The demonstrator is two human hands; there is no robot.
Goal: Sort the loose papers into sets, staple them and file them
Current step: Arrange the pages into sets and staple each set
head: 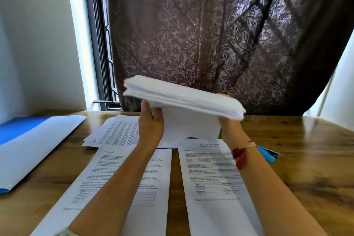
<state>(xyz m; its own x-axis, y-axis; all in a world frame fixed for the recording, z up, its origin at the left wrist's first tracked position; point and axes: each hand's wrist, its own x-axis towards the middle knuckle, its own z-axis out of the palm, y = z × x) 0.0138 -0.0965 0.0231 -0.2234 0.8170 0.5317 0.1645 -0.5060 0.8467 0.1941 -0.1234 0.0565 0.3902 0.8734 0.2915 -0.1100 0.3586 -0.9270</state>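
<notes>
A thick stack of papers (pixel 183 97) is held above the middle of the wooden tabletop (pixel 306 149), tilted down to the right and blurred. Its left underside is gripped by the left hand (pixel 151 120). Its right end is gripped by the right hand (pixel 229 126), whose fingertips (pixel 223 95) are seen over the far edge. Toward the near edge, a left printed sheet (pixel 122 174) and a right printed sheet (pixel 212 174) are laid side by side under the forearms. A loose pile of sheets (pixel 116 130) is spread behind the left one. A blue folder (pixel 19 128) is placed at the left edge. A blue stapler (pixel 268 155) is set just beside the right wrist.
</notes>
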